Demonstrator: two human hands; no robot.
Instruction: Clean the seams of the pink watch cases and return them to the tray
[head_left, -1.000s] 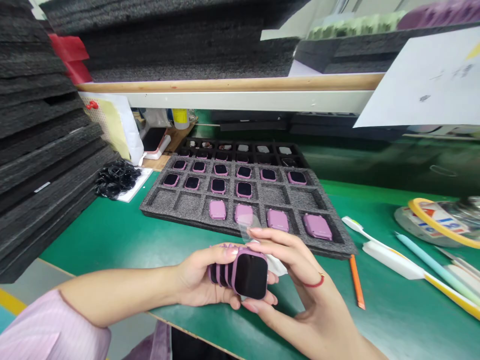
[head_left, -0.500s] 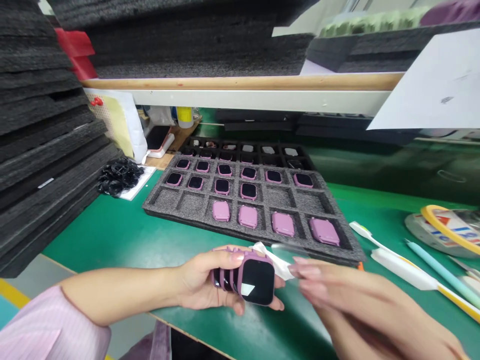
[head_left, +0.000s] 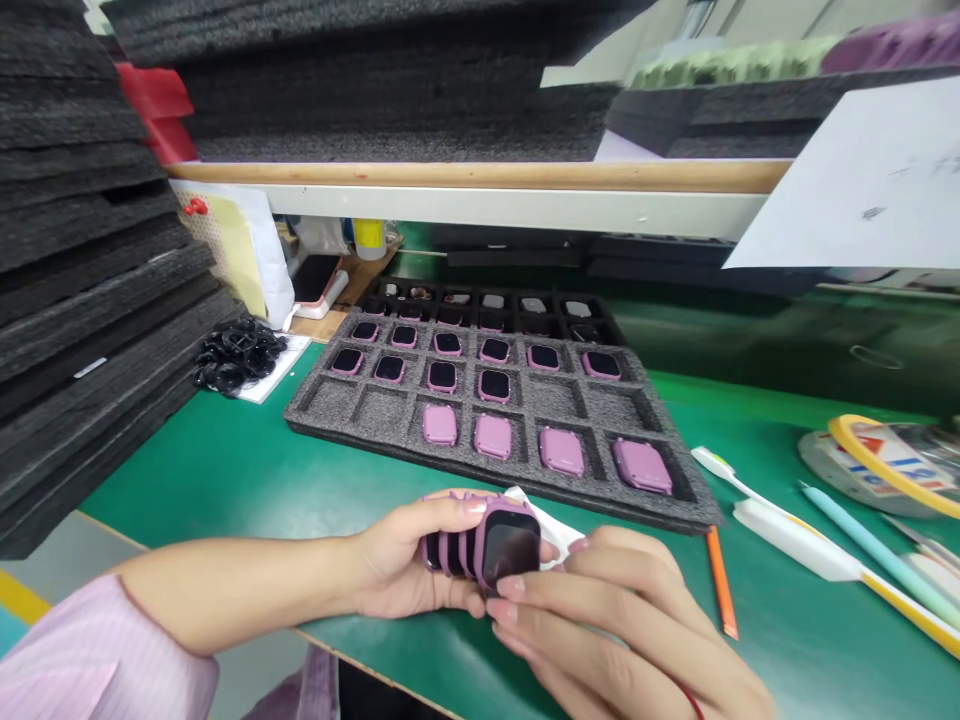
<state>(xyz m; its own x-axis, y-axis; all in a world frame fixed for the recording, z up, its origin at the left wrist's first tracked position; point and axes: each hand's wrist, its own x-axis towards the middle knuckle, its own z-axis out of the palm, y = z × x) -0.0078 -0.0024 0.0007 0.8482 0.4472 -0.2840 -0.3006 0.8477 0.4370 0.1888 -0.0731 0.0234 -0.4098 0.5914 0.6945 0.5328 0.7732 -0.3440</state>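
Observation:
My left hand [head_left: 401,565] is closed around a row of several pink smartwatch bodies [head_left: 480,545] with black screens, held on edge just above the green table [head_left: 225,470]. A white cloth [head_left: 555,525] pokes out behind the stack. My right hand [head_left: 600,620] lies over the front of the stack, its fingertips touching the lower edge of the frontmost watch. Beyond the hands a grey foam tray [head_left: 562,405] holds more pink watches in its pockets, some screen up, some back up.
A second black tray [head_left: 487,300] sits behind the foam one. Stacked black foam sheets [head_left: 82,270] rise at the left, with black rings [head_left: 236,350] beside them. An orange pencil [head_left: 721,585], a toothbrush [head_left: 724,475], white and teal tools [head_left: 847,525] and a tape roll [head_left: 892,460] lie at the right.
My right hand peeled a clear film off the front watch, swung away to the right, and has come back to rest its fingers against the front watch.

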